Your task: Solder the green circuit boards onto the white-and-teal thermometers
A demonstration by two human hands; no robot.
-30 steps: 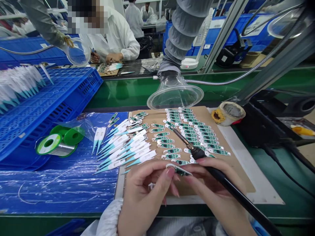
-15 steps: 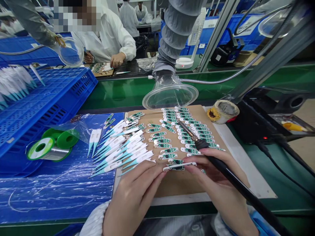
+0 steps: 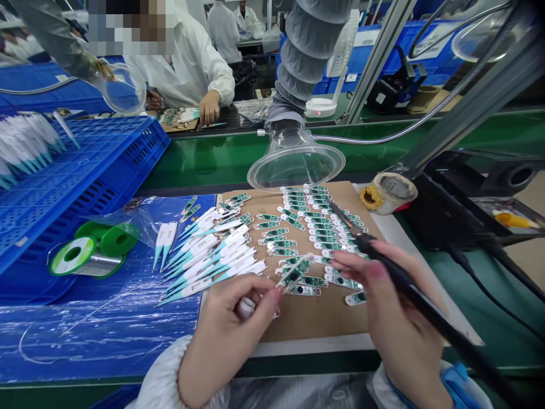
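My left hand (image 3: 232, 329) pinches one small green circuit board (image 3: 297, 271) in its pale frame between thumb and forefinger, tilted up to the right. Something white also shows under its curled fingers; I cannot make out what. A soldering iron (image 3: 419, 304) lies in my right hand (image 3: 395, 326), between thumb and fingers, its metal tip pointing up and left over the boards. My right fingertips are apart from the held board. Rows of similar circuit boards (image 3: 326, 232) lie on the brown cardboard (image 3: 315, 321). White and teal digital thermometers (image 3: 225, 258) are piled left of them.
Solder wire spools (image 3: 89, 258) stand on the blue plastic sheet at left, below a blue crate (image 3: 128, 142). A clear fume hood (image 3: 296, 166) hangs over the cardboard's far edge. At right are a tip-cleaning pot (image 3: 394, 193) and a black box (image 3: 447, 213). A co-worker (image 3: 196, 57) sits opposite.
My left hand has turned and raised the circuit board, board side now showing. My right fingers have let go of it and moved right with the soldering iron. The co-worker's hand shifted right.
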